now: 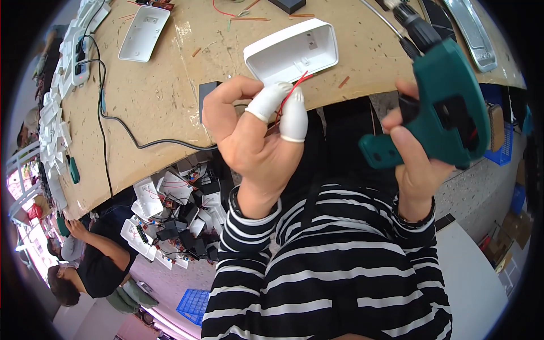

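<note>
My left hand (252, 133) is raised over the table's near edge, with white finger cots on two fingertips. Thin red wires (296, 88) are pinched between those tips, their ends sticking up. Just beyond, a white open plastic housing (292, 54) lies on its side, its hollow toward me. My right hand (416, 150) grips a green pistol-grip power tool (453, 102) with a black ribbed nose, held up and pointing to the far left. Partly behind my left hand is a black box (208, 93).
On the brown table (170, 113) lie another white housing (144, 34), a black cable (144, 144) and wire scraps. A metal tray (470, 34) is at the far right. Below the left edge, white housings and black boxes are heaped (175, 215). A co-worker (105, 260) stands at the left.
</note>
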`<action>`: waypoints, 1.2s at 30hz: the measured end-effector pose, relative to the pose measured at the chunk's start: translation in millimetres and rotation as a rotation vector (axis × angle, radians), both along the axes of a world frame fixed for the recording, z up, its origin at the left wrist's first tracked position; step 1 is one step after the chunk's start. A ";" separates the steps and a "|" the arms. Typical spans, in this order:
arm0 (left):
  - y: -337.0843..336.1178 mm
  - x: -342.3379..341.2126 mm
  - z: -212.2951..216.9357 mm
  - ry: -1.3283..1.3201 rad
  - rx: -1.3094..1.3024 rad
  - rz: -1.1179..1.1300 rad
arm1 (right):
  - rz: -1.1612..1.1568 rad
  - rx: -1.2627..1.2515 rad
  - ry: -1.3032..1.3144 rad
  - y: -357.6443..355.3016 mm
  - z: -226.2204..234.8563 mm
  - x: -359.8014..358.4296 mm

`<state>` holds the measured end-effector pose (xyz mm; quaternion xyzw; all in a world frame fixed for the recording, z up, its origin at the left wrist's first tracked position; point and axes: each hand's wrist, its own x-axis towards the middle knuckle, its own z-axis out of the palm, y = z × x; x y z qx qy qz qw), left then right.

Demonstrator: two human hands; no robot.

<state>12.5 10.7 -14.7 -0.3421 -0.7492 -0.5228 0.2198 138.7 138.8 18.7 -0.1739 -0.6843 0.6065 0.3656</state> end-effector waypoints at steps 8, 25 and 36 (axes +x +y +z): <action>17.9 -9.8 2.1 0.199 -0.149 0.192 | 0.094 -0.059 -0.136 4.6 1.9 53.7; 37.1 -22.7 -4.5 0.254 -0.256 0.201 | 0.310 -0.077 -0.372 -2.5 -3.8 79.7; 37.6 -22.7 -3.1 0.268 -0.277 0.231 | 0.304 -0.075 -0.388 -4.9 -6.0 69.1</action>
